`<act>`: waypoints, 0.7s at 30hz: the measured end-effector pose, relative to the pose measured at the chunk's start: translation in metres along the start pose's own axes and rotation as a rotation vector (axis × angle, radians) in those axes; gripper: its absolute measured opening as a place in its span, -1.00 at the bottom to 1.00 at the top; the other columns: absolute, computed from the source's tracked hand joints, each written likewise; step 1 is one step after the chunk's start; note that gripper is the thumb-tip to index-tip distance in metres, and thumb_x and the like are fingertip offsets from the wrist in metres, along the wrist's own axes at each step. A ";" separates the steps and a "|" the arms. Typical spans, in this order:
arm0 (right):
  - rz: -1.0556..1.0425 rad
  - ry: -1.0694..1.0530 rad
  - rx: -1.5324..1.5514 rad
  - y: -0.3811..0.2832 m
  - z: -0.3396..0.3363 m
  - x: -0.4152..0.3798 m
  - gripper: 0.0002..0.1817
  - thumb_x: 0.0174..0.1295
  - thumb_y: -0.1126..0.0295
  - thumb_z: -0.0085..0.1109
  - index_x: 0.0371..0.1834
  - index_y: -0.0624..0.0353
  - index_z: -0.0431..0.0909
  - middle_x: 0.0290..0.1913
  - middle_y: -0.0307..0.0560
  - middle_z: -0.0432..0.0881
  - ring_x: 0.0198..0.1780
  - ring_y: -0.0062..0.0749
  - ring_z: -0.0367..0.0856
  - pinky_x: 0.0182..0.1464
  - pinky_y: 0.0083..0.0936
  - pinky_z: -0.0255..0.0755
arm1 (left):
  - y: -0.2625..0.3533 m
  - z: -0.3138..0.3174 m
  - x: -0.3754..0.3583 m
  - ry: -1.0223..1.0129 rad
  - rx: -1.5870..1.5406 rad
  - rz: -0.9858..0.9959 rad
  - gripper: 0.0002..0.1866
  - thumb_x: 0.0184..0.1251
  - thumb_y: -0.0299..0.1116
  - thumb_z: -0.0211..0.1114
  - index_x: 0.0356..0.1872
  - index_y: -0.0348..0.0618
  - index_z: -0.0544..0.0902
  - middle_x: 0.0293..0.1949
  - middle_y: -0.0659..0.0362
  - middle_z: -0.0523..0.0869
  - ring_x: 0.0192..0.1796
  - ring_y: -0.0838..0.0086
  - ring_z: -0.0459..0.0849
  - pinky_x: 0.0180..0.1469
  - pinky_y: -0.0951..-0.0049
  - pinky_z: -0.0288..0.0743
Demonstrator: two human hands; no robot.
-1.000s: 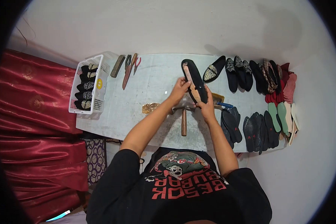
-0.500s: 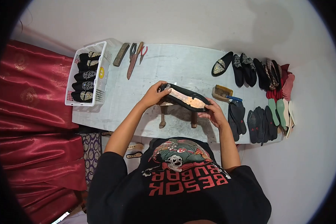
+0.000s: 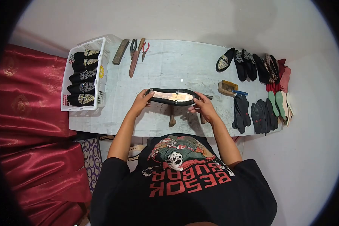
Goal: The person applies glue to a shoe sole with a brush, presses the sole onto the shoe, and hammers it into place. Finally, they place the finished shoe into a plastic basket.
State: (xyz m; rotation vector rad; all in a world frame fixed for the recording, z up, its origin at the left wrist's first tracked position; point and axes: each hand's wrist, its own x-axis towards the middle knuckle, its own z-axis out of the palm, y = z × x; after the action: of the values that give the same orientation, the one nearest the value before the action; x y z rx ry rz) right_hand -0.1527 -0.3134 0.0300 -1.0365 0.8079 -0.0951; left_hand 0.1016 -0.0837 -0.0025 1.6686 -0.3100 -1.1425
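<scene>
Pinching one end of an upturned black shoe [image 3: 172,96], the left hand [image 3: 141,102] has its thumb on top and its fingers curled under, nearly closed; the right hand [image 3: 205,108] grips the other end more loosely, fingers partly spread. The shoe is held level above the table [image 3: 154,75], its pale inner strip facing up. Beneath it pokes a brown handle end [image 3: 172,121], perhaps a tool's, mostly hidden. Right of the hands sit a yellowish tub [image 3: 226,86], a blue-handled brush [image 3: 240,92] and dark soles [image 3: 240,113]; far left, a white basket [image 3: 100,88] holds decorated shoes [image 3: 82,87].
</scene>
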 end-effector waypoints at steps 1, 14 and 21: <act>-0.004 0.008 0.002 0.003 0.006 0.003 -0.44 0.52 0.36 0.18 0.53 0.21 0.31 0.00 0.08 0.69 -0.29 -0.29 0.79 -0.32 -0.46 0.74 | -0.004 -0.009 0.001 0.009 -0.006 -0.016 -0.53 0.47 0.06 0.36 0.16 -0.06 0.60 -0.31 0.33 0.59 -0.37 0.63 0.54 -0.23 0.52 0.51; -0.043 0.221 -0.307 0.009 0.027 0.023 -0.53 0.54 0.16 0.17 0.35 0.22 0.45 -0.12 -0.03 0.70 -0.43 -0.42 0.69 -0.44 -0.46 0.53 | -0.039 -0.008 0.032 0.003 -0.309 -0.090 -0.52 0.48 0.11 0.35 0.17 0.01 0.56 -0.16 0.33 0.62 -0.17 0.60 0.55 -0.23 0.46 0.56; -0.028 0.201 -0.256 0.012 0.027 0.022 -0.57 0.54 0.19 0.16 0.28 0.24 0.41 -0.14 -0.04 0.67 -0.44 -0.40 0.71 -0.47 -0.45 0.53 | -0.044 -0.008 0.024 -0.036 -0.372 -0.064 -0.61 0.56 0.04 0.28 0.14 0.00 0.57 -0.14 0.31 0.66 -0.15 0.59 0.59 -0.19 0.46 0.57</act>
State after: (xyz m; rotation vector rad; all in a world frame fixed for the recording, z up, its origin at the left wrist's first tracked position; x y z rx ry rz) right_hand -0.1232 -0.2971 0.0156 -1.2940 1.0069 -0.1231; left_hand 0.1061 -0.0760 -0.0527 1.3388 -0.0597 -1.1964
